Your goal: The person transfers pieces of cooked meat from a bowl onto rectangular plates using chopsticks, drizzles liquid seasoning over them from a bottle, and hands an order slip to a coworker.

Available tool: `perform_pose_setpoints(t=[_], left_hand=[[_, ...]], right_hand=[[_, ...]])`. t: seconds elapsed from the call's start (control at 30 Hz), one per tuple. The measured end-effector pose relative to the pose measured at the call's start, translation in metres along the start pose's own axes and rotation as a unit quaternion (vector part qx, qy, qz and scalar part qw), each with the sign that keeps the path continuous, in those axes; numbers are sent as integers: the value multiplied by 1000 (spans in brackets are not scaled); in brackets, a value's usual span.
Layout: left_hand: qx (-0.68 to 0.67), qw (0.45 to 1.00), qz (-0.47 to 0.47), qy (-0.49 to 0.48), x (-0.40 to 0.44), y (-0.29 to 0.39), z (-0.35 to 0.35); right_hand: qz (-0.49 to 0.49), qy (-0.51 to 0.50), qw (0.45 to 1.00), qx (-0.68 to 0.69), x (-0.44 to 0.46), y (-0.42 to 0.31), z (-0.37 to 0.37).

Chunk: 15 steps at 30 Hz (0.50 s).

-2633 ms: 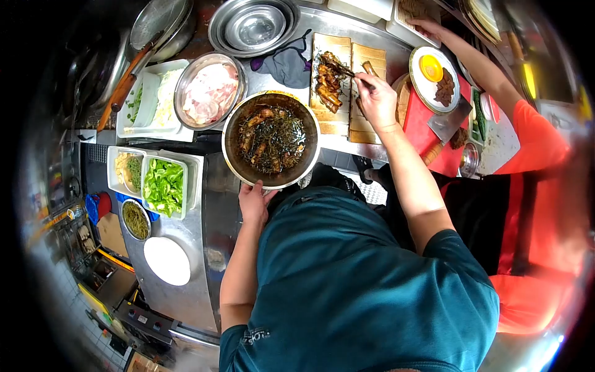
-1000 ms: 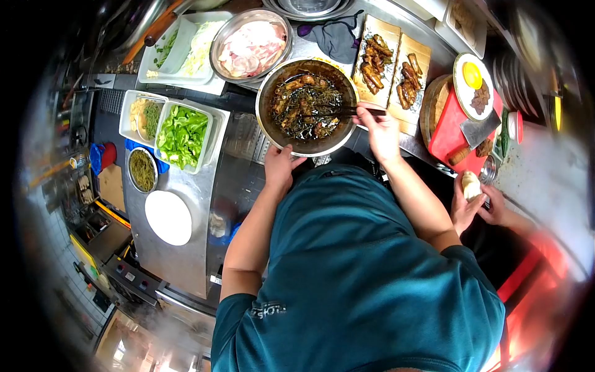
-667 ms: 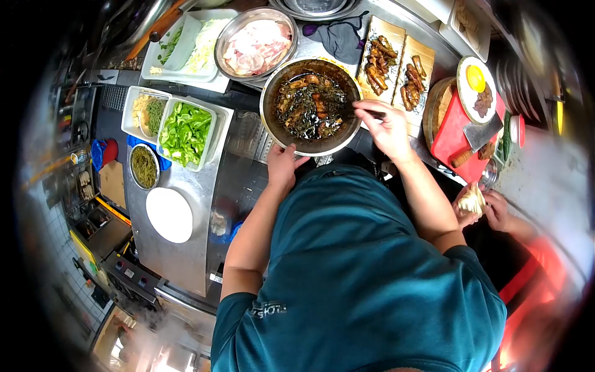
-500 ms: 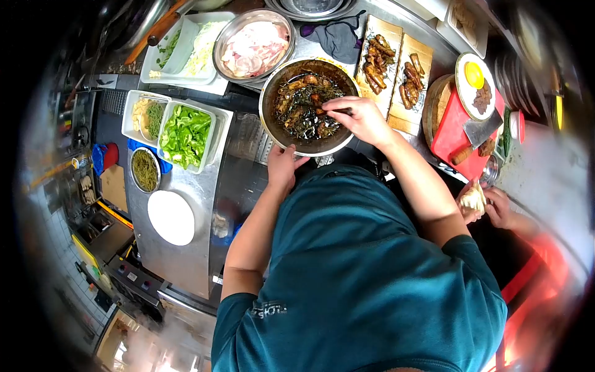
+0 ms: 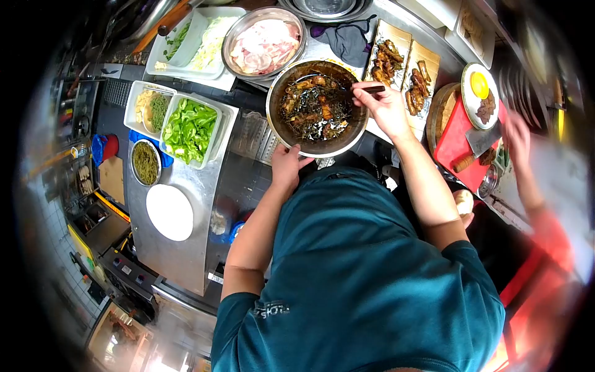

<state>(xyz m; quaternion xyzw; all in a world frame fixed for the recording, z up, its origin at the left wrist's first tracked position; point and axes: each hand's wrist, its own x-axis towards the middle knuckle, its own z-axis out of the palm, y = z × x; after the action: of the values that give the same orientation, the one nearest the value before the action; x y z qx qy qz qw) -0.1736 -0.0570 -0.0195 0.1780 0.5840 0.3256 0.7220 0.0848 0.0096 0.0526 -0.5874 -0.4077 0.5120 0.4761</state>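
A smooth white oval disc (image 5: 169, 212) lies at 8 o'clock from the round steel bowl (image 5: 351, 131) with dark-stained walls. At 9 o'clock stands a translucent rectangular plastic tub (image 5: 218, 135) of bright green pieces, and at 11 a wide steel basin (image 5: 233, 64) of pink raw meat. The left hand (image 5: 286, 166) grasps the steel bowl's rim at 7 o'clock, as it did half a second ago; its grip below the rim is hidden. In the bowl, browned, glazed pieces (image 5: 326, 108) lie among dark strands.

The right hand (image 5: 381, 106) pinches a dark slim utensil (image 5: 374, 89) between thumb and fingers; its far end is unclear. Half a second ago this hand was over the bowl's middle; now it has moved back to the rim, between 2 and 3 o'clock. Earlier still, it reached over the two tan rectangular plates (image 5: 395, 35) at 2 o'clock, each now bearing glazed pieces.

Farther out, at 3 o'clock, is a red flat cutting board (image 5: 452, 139). A co-worker's hand (image 5: 517, 139), blurred, has risen beside it, away from the pale rounded item (image 5: 463, 200) at 4 o'clock that both co-worker's hands were on before.
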Motion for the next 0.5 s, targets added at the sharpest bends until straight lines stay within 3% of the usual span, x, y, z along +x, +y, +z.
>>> perform_pose_setpoints(t=[0.17, 0.27, 0.4, 0.5], left_hand=[[9, 1000, -15, 11, -3, 6, 6], [2, 1000, -8, 3, -3, 5, 5], [3, 1000, -5, 13, -3, 7, 5], [0, 1000, -15, 10, 3, 1, 1]], right_hand=[[-204, -9, 951, -233, 22, 6, 10], [-219, 15, 938, -268, 25, 10, 20], [-135, 65, 980, -127, 30, 15, 20], [-161, 32, 969, -187, 28, 13, 25]])
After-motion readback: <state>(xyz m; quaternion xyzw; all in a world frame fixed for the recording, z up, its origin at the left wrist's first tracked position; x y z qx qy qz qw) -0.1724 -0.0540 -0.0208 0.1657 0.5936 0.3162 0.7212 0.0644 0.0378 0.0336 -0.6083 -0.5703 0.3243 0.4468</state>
